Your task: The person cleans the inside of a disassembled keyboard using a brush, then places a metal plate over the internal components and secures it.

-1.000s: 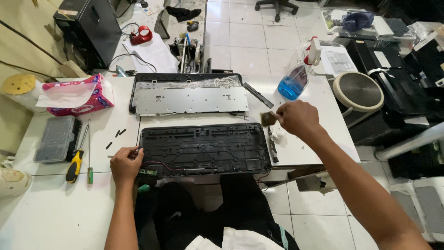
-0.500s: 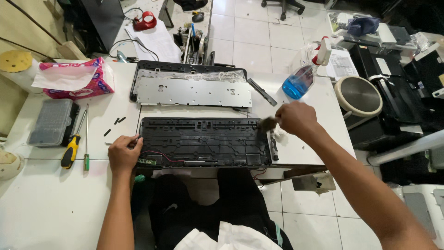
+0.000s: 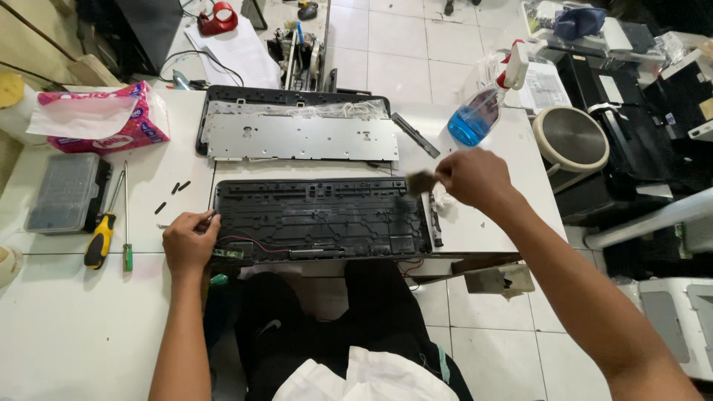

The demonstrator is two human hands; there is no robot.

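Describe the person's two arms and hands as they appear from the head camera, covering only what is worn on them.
Both arms are bare from the bottom of the picture to the fingertips: no sleeves show. The left hand and the right hand wear no gloves, and no watch, ring or wristband can be seen on either. No cables or markings show on them.

We are reaching both bare arms forward from the bottom of the view. Our left hand [image 3: 189, 241] is resting palm down, fingers [image 3: 202, 220] curled and pinching at their tips, with the forearm running straight up from below. Our right hand [image 3: 471, 178] is hovering higher and farther out, knuckles up, fingers closed in a pinch toward the left, its forearm stretching diagonally from the lower right corner.
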